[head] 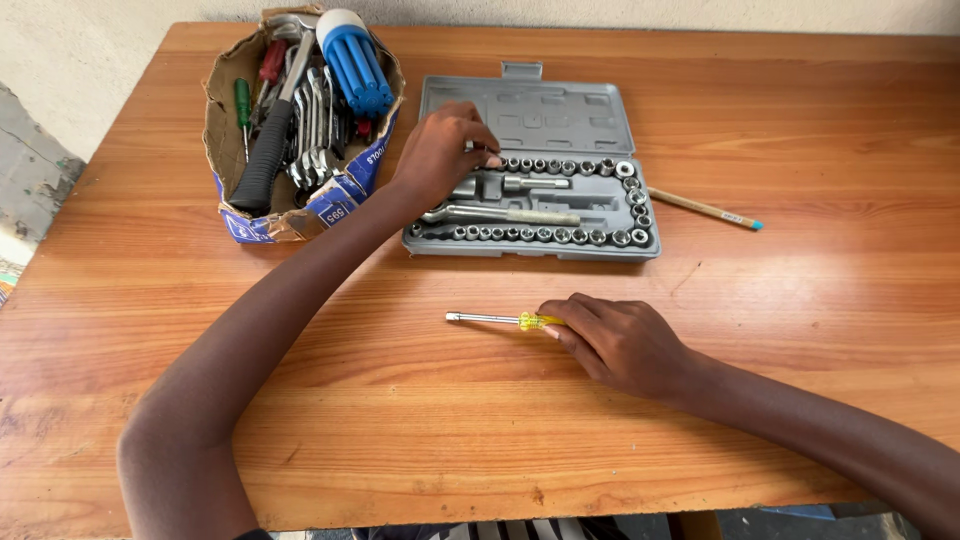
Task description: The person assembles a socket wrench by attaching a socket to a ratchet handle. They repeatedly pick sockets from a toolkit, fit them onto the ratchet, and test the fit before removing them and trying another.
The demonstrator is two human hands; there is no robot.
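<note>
An open grey socket set case (530, 112) lies on the wooden table (480, 420), with rows of small metal sockets (560, 235) and a ratchet handle (510, 214) in it. My left hand (440, 152) reaches into the case's upper left and pinches a small socket at the end of the top row. My right hand (615, 342) rests on the table in front of the case, its fingers on the yellow handle of a small screwdriver (495, 319) whose metal shaft points left.
A torn cardboard box (300, 215) at the back left holds a black-handled hammer (265, 150), wrenches, small screwdrivers and a blue-and-white tool handle (355, 60). A pencil (705, 209) lies to the right of the case. The table's front edge runs near the bottom.
</note>
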